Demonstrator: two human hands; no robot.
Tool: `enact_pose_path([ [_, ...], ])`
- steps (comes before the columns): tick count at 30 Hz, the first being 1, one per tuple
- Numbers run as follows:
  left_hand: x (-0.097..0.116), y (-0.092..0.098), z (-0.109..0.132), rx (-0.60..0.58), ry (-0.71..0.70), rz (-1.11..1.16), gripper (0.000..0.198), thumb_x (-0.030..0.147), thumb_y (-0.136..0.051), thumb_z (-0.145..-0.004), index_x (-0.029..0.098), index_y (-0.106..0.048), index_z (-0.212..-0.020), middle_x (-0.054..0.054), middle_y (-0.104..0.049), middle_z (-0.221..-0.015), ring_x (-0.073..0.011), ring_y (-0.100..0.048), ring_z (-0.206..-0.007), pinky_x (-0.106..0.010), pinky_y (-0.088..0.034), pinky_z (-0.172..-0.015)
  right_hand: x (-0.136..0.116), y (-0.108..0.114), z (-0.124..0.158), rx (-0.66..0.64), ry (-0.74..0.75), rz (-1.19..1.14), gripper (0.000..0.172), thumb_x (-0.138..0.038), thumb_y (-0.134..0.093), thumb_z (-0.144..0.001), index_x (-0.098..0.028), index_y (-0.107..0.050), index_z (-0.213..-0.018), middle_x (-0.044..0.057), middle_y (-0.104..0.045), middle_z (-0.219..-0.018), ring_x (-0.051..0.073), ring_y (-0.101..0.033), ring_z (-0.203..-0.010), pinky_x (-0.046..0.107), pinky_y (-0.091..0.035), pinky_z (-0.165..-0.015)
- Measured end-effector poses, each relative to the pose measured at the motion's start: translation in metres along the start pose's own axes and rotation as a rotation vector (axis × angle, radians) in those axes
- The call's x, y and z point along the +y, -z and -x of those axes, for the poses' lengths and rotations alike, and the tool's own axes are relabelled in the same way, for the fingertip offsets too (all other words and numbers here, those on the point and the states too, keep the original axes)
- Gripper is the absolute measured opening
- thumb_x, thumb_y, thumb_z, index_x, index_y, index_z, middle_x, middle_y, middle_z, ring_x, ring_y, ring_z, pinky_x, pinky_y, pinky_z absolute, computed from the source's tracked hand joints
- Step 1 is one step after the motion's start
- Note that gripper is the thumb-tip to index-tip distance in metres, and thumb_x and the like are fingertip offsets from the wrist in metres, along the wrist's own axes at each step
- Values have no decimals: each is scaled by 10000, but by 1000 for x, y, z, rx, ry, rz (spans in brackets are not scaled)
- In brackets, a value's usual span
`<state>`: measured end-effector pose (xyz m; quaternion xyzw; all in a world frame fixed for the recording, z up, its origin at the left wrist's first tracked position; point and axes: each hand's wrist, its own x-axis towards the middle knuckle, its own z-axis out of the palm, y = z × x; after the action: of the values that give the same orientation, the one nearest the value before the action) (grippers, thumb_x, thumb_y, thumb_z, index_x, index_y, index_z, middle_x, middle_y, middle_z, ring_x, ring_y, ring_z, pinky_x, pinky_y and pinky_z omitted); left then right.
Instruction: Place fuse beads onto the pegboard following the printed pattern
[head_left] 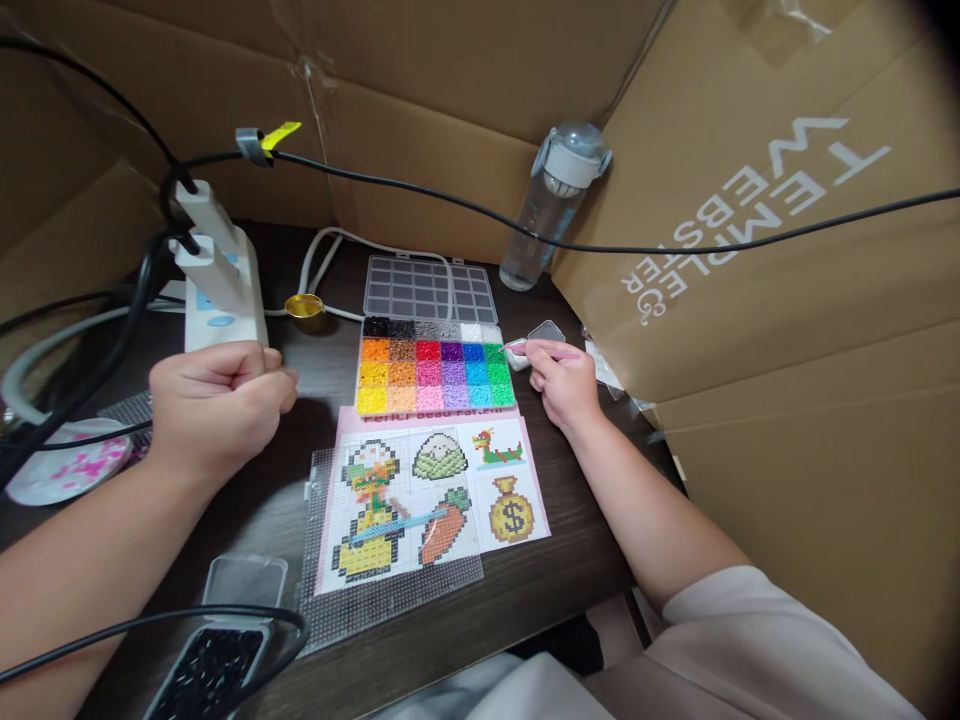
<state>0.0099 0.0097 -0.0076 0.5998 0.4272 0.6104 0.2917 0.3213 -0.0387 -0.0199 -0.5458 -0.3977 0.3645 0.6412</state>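
My right hand (564,382) grips pink tweezers (553,349), their tip over the green beads (496,354) at the right edge of the bead box (361,413). Sorted by colour, the fuse beads fill its compartments, and its clear lid (401,288) lies folded back. My left hand (225,400) is closed in a fist beside the power strip, with nothing visible in it. Below the box a bead pattern sheet (541,500) lies partly under a clear pegboard (390,600). On the pegboard, over the printed pictures, sits a small dragon-like bead figure (371,485) with a light blue strip.
A water bottle (544,215) stands at the back right against the cardboard wall (780,400). Black cables (420,190) cross the view. A white power strip (244,290), gold cup (305,309), box of black beads (214,670) and pink-and-white round piece (71,462) are to the left.
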Motion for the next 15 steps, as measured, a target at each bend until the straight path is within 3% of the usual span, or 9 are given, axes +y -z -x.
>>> enact_pose_path([
  [3,3,-1,1,-111,-15,142,451,22,-625,-526,198,-226,-414,88,-254,-390,-45,-277,-341,-227,-240,-329,0,0,0,6,-8,-8,206,-339,-751,-691,-146,-736,-760,91,-759,-792,33,-317,-399,239,-200,-379],
  [9,6,-3,3,-72,-3,189,480,34,-674,-582,203,-249,-435,91,-266,-400,-44,-262,-337,-215,-212,-293,3,1,-1,-13,-3,-36,180,-329,-753,-700,-159,-741,-758,82,-758,-788,33,-316,-401,240,-186,-382],
  [15,9,-4,5,-39,133,224,552,147,-778,-593,197,-244,-462,105,-232,-410,-28,-230,-318,-197,-178,-277,-1,0,1,-13,8,-14,164,-321,-745,-709,-161,-746,-746,84,-759,-803,36,-312,-399,249,-187,-383],
])
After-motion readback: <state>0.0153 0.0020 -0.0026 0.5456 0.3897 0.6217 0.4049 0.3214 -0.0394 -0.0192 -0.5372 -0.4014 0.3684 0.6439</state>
